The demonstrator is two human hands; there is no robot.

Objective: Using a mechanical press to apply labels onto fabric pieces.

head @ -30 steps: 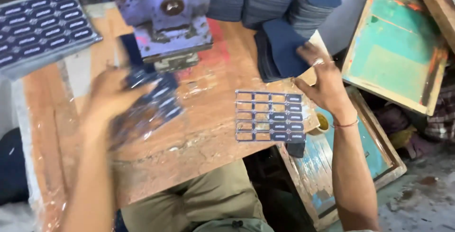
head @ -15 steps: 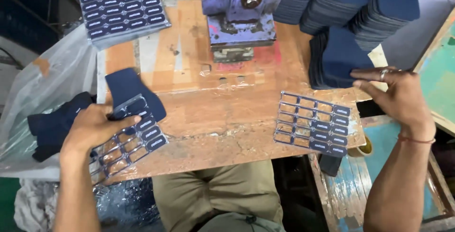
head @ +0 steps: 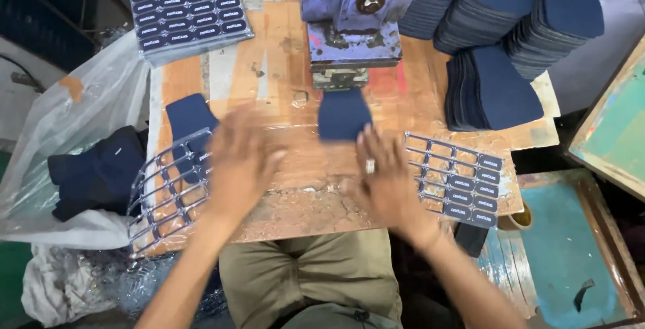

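Workbench (head: 282,201) of worn orange wood fills the view, with a blue press machine (head: 353,20) standing at its far middle and tall stacks of navy fabric pieces (head: 510,13) piled to its right. A clear plastic bag (head: 80,134) holding dark cloth hangs off the table's left side. A full sheet of dark labels (head: 189,8) lies at the far left corner, where it also lay half a second ago. An emptied, skeletal label sheet (head: 168,188) now rests at the left edge beside a navy piece (head: 190,115); earlier the left hand gripped both there. A partly used label sheet (head: 460,178) lies at the right, unchanged. A single navy fabric piece (head: 344,114) now sits just under the press head, a spot that was bare before. The right hand (head: 386,178), formerly out by the stacks, has come to the centre, fingers spread flat and touching that piece's near edge. The left hand (head: 242,161), blurred, hovers open and empty over the table.
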